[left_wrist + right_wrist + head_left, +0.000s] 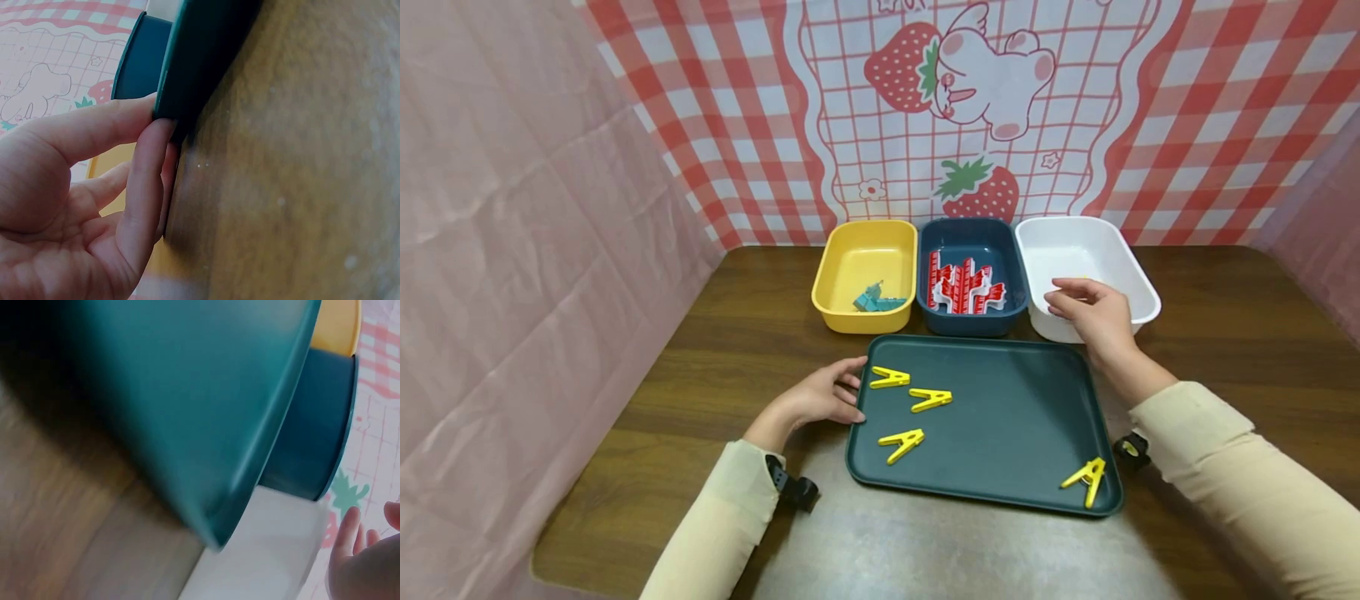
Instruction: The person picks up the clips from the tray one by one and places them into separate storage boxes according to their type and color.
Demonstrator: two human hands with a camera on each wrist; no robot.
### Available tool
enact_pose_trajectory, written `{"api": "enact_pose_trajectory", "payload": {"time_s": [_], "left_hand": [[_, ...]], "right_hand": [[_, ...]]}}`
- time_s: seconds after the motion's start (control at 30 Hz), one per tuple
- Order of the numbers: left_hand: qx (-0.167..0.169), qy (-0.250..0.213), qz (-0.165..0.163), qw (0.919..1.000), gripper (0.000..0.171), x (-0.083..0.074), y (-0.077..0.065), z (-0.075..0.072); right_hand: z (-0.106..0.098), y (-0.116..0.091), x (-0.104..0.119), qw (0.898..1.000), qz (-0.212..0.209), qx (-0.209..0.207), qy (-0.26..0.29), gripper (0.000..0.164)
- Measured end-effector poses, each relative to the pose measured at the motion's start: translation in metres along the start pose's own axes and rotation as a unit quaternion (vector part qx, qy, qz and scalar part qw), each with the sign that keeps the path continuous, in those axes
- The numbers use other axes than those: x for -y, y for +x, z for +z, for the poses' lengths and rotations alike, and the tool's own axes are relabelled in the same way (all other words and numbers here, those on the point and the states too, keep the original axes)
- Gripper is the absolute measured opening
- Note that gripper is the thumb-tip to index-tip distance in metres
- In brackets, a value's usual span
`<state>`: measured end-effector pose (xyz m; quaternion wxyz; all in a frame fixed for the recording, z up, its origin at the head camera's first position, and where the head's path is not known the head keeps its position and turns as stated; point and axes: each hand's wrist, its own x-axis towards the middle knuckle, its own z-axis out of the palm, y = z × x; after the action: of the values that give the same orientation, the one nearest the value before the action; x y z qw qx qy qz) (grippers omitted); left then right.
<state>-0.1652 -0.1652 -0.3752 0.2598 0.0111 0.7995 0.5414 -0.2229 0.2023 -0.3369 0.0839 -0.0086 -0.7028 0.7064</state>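
My left hand pinches the tray by its rim, best held level so the four yellow clips on it stay put, my right hand, fingers loosely parted, above the white bin

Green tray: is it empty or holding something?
Holding something: in the head view, four yellow clips lie on the green tray.
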Motion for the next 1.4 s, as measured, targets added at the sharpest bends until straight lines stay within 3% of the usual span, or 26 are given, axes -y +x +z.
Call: {"api": "enact_pose_trajectory", "payload": {"time_s": [0.1, 0.27, 0.4, 0.57, 0.93, 1.4], "left_hand": [[0.001, 0.001, -0.001, 1.0, 0.088, 0.0, 0.001, 0.0], [0.004, 0.002, 0.002, 1.0, 0.087, 0.001, 0.002, -0.001], [0.004, 0.003, 0.005, 1.0, 0.087, 0.001, 0.001, -0.001], [0.006, 0.007, 0.008, 0.9999, 0.088, 0.0, 0.001, 0.0], [0.006, 0.005, 0.016, 0.9998, 0.089, 0.0, -0.001, 0.0], [0.012, 0.0, 0.016, 0.9998, 0.089, -0.001, -0.001, 0.001]], "right_hand": [[0.007, -0.004, 0.002, 1.0, -0.006, 0.011, -0.022, 0.014], [0.019, -0.011, 0.005, 0.997, 0.0, 0.023, -0.073, 0.039], [0.028, -0.015, 0.006, 0.997, 0.022, 0.039, -0.065, 0.049], [0.037, -0.02, 0.007, 0.995, 0.036, 0.06, -0.074, 0.047], [0.065, -0.031, 0.006, 0.983, 0.025, 0.108, -0.147, 0.039], [0.086, -0.045, 0.003, 0.97, 0.009, 0.172, -0.169, 0.038]]}}
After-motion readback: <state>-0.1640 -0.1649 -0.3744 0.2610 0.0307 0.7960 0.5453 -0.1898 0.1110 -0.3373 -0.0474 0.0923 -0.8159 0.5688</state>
